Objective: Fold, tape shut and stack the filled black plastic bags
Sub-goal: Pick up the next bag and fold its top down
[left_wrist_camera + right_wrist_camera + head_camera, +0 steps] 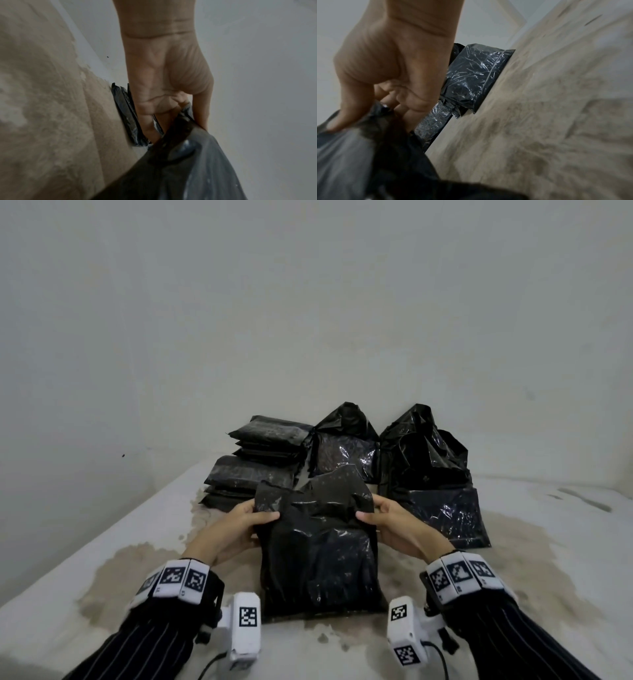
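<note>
- Left hand (239, 520) and right hand (390, 520): each grip pinches a side edge of the bag (318, 549), at its loose top.
- Bag lies on the table (102, 577), long axis toward the wall (308, 302), mouth at the far end.
- Folded stack (253, 460) far left, unfolded bags (428, 470) far right; near edge unoccupied.

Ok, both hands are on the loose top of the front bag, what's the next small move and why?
Probably fold the flap down toward you over the filled part. The left hand and right hand each pinch an upper edge of the front bag, whose top stands loose and crumpled, while its filled lower part lies flat on the table. No tape is visible yet.
</note>
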